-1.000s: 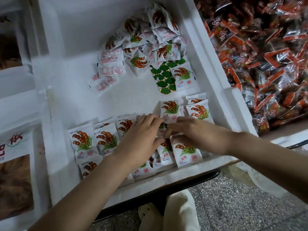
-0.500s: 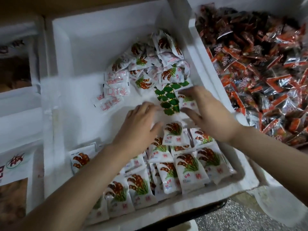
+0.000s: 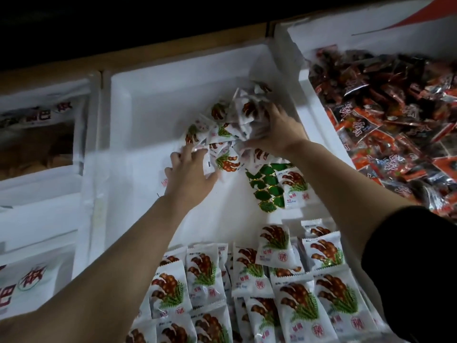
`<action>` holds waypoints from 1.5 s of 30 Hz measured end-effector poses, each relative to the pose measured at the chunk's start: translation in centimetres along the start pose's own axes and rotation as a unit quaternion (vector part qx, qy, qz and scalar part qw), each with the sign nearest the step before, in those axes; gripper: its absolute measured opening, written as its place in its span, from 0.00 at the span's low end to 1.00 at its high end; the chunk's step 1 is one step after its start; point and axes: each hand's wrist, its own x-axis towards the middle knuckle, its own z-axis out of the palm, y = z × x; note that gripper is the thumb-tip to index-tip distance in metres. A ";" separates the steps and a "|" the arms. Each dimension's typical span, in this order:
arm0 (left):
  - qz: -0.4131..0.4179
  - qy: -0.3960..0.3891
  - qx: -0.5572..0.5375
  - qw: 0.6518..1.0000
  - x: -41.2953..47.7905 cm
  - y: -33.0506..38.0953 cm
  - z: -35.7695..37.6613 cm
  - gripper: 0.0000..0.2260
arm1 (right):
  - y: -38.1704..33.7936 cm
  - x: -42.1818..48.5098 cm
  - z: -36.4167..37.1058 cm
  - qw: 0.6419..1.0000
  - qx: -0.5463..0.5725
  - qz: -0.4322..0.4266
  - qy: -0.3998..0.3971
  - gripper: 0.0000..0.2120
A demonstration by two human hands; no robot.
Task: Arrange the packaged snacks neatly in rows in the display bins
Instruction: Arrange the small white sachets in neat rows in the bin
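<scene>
White foam bin (image 3: pixel 148 107) holds rowed packets (image 3: pixel 249 290) at its near end and a loose heap (image 3: pixel 223 134) farther back, which your left hand (image 3: pixel 190 177) and right hand (image 3: pixel 280 131), apart, each grip; red packets (image 3: pixel 385 115) fill the right bin (image 3: pixel 321 105).

Bare bin floor (image 3: pixel 222 214) lies open between far packet heap (image 3: pixel 223 131) and near rows (image 3: pixel 205 280).
</scene>
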 end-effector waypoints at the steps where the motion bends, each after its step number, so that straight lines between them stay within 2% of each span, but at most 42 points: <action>1: 0.002 0.003 -0.004 1.000 -0.2 -0.1 0.0 0.25 | -0.1 -0.1 0.1 1.000 -0.012 -0.017 -0.009 0.53; 5: 0.017 -0.014 -0.012 1.000 -1.7 -0.1 0.2 0.22 | -0.5 -1.7 0.3 0.995 -0.063 -0.079 -0.026 0.44; 10: 0.046 -0.034 -0.018 0.998 -5.1 -1.0 0.6 0.20 | -0.5 -5.0 0.7 0.989 -0.059 -0.124 -0.046 0.39; 15: 0.046 -0.034 -0.083 0.995 -7.5 -2.4 0.2 0.15 | -1.0 -7.6 0.6 0.990 -0.051 -0.116 -0.062 0.35; 20: 0.027 -0.015 -0.136 0.990 -8.8 -2.9 -1.1 0.11 | -0.9 -8.1 -0.5 0.992 -0.058 -0.115 -0.010 0.19; 23: 0.034 -0.050 -0.119 0.991 -9.3 -3.3 -1.6 0.11 | -1.1 -8.4 -1.3 0.994 -0.047 -0.089 0.043 0.17; 26: 0.029 -0.067 -0.146 0.987 -9.7 -4.1 -2.2 0.16 | -2.1 -9.4 -2.1 0.992 0.023 -0.099 0.080 0.15; 28: 0.012 -0.021 -0.200 0.979 -9.9 -4.2 -3.1 0.16 | -3.4 -10.7 -2.4 0.988 0.094 -0.099 0.076 0.14; 30: -0.031 0.036 -0.305 0.951 -10.4 -3.8 -4.3 0.11 | -4.7 -12.3 -2.4 0.982 0.162 -0.083 0.049 0.10; 31: -0.063 0.061 -0.370 0.925 -10.6 -3.5 -4.7 0.09 | -5.4 -13.1 -2.3 0.977 0.199 -0.072 0.030 0.09; 32: -0.106 0.076 -0.437 0.890 -10.7 -3.2 -5.0 0.09 | -6.1 -13.8 -2.2 0.968 0.245 -0.058 0.007 0.08; 34: -0.196 0.057 -0.563 0.801 -11.3 -2.6 -5.3 0.10 | -7.1 -14.8 -1.7 0.931 0.361 -0.015 -0.049 0.06; 36: -0.237 0.004 -0.668 0.706 -12.0 -1.6 -5.3 0.11 | -8.0 -15.6 -0.9 0.883 0.458 0.029 -0.103 0.05; 38: -0.252 -0.032 -0.723 0.643 -12.7 -0.8 -5.2 0.10 | -8.9 -16.2 0.2 0.860 0.491 0.048 -0.128 0.07; 42: -0.259 -0.062 -0.757 0.597 -13.9 -0.4 -4.6 0.14 | -9.9 -17.0 2.2 0.874 0.460 0.069 -0.139 0.10; 43: -0.252 -0.061 -0.754 0.604 -14.3 -0.6 -4.6 0.16 | -10.0 -17.1 2.6 0.879 0.447 0.064 -0.153 0.10; 45: -0.239 -0.043 -0.722 0.648 -14.8 -1.3 -4.5 0.17 | -10.2 -17.5 3.2 0.910 0.376 0.019 -0.174 0.10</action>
